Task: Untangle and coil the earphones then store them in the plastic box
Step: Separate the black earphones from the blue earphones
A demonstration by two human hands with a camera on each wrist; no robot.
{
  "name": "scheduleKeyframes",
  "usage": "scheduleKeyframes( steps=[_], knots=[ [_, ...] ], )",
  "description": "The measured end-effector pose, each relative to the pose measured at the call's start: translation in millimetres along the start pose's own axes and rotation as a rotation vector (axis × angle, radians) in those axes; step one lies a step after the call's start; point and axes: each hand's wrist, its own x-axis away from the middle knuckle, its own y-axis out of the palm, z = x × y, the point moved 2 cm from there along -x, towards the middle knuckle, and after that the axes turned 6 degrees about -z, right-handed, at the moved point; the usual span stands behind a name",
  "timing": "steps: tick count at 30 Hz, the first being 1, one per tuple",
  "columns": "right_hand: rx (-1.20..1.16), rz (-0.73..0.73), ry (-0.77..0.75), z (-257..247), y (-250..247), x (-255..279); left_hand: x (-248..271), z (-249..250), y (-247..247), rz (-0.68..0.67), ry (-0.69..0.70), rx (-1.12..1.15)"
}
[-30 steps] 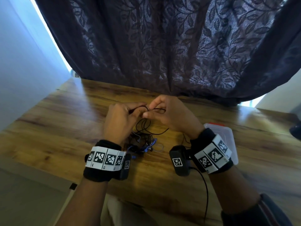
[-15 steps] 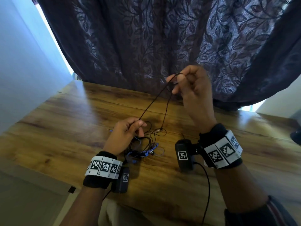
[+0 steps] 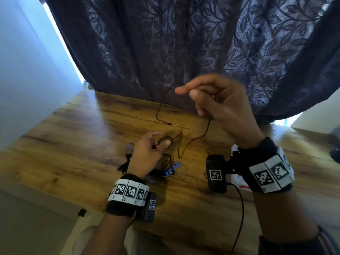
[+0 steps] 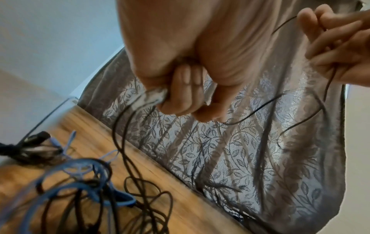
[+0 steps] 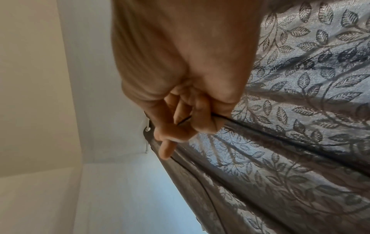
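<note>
Two hands work one thin black earphone cord (image 3: pixel 197 138). The raised right hand (image 3: pixel 219 103) pinches it in curled fingers — its plug end dangles free. The left hand (image 3: pixel 147 155) grips a loop above the black-and-blue tangle (image 3: pixel 165 168) on the wooden table (image 3: pixel 73 140). Untangling has barely begun; coiling and boxing remain — the white plastic box (image 3: pixel 239 181) sits under the right wrist.

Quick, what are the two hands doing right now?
Left hand: pinches the black earphone cable near the tangle.
Right hand: raised, fingers curled round the same cable.
</note>
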Motion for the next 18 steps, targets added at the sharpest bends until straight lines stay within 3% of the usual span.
scheduleKeyframes(
  steps=[2,5,11,15,18],
  knots=[
    [-0.02,0.05,0.001,-4.0,-4.2,-0.1,-0.1,-5.0,4.1,-0.029,-0.033,-0.018],
    [0.153,0.05,0.096,-1.4,-12.7,7.5,8.3,3.9,0.1,-0.032,0.01,0.059],
    [0.409,-0.255,0.392,18.8,21.1,26.4,27.1,78.3,-18.0,0.015,0.359,0.21],
    [0.339,-0.232,0.325,21.2,24.3,23.4,24.5,100.0,-26.7,0.048,0.417,0.128],
    [0.339,-0.181,0.282,13.9,18.6,19.1,20.6,88.5,-31.0,0.059,0.375,0.144]
  ],
)
